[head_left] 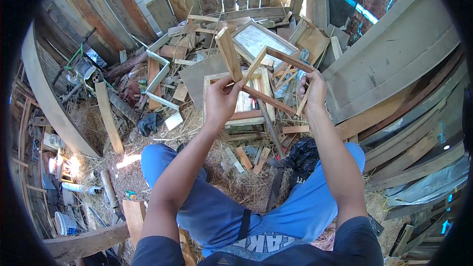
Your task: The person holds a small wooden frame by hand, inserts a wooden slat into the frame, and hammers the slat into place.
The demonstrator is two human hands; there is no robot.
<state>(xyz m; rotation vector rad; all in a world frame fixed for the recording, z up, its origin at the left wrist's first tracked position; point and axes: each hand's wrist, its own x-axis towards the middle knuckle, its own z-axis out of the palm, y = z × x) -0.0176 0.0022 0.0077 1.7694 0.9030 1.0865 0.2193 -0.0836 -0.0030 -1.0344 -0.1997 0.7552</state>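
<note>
Between my hands, a small wooden frame (288, 60) of thin strips is held up in the air, tilted. My left hand (221, 102) is closed round its left corner. From that same grip a thicker wooden piece (227, 53) sticks upward; whether it is fixed to the frame I cannot tell. My right hand (314, 91) is wrapped round the frame's right side, with a short strip end showing below the fingers. Beneath the frame stands a box-like wooden stand (210, 113), with a red-and-black handled tool (254, 104) on it, partly hidden by the frame.
Wood offcuts and a white panel in a frame (258, 39) are heaped at the back. A large curved board (394, 51) leans at the right, another (54, 98) at the left. A black plastic bag (301, 157) and several small blocks (244, 158) lie on the straw-strewn ground.
</note>
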